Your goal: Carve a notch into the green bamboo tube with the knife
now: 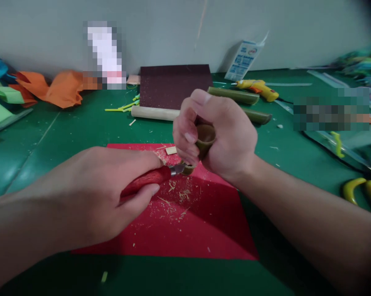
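Note:
My left hand (96,189) is closed around the red wooden handle of a carving knife (148,179). The short metal blade points right and meets the rim of a small green bamboo ring or tube end (188,169). My right hand (228,127) grips a hollow bamboo piece (205,139), its brown inside facing me; the fingers cover much of it. Whether the two bamboo ends belong to one piece, I cannot tell. Below both hands lies a red sheet (204,230), strewn with pale shavings (182,197) and a small wood chip (171,151).
Behind my hands are a dark brown board (175,84), a pale rod (154,113) and split bamboo lengths (235,95). A yellow glue gun (259,88) and milk carton (244,59) sit farther back. Yellow-handled pliers (355,191) lie right, orange paper (56,88) left.

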`<move>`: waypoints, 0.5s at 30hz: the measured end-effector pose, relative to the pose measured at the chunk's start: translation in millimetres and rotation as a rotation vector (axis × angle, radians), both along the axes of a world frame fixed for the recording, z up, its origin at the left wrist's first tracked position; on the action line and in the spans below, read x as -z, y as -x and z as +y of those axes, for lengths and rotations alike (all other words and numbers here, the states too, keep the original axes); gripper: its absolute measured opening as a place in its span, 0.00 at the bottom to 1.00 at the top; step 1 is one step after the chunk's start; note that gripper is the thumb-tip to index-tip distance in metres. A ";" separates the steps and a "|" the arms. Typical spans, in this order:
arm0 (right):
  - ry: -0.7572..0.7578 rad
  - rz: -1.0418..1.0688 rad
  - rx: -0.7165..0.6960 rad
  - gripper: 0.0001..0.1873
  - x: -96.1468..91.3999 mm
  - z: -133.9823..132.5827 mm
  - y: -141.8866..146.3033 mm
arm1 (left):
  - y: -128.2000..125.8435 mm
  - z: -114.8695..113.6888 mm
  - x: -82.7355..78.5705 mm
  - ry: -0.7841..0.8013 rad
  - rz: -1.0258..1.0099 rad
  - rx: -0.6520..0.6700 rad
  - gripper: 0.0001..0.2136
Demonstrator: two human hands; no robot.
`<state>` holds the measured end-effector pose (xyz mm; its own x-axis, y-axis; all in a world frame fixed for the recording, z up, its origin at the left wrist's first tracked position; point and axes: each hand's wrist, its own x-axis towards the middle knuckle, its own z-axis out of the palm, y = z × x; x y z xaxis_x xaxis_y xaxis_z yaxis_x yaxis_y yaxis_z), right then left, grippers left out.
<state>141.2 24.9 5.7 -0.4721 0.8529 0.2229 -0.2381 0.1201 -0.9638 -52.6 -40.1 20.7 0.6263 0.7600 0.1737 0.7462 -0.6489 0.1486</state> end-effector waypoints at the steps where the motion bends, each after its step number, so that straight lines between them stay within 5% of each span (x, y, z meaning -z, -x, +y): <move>1: -0.002 0.018 -0.016 0.24 0.1 0.4 -0.3 | 0.6 -1.5 1.4 -0.015 -0.045 0.009 0.15; 15: -0.048 0.103 0.045 0.28 3.3 -3.4 2.8 | -22.9 -7.3 -5.1 0.112 -0.096 -0.104 0.14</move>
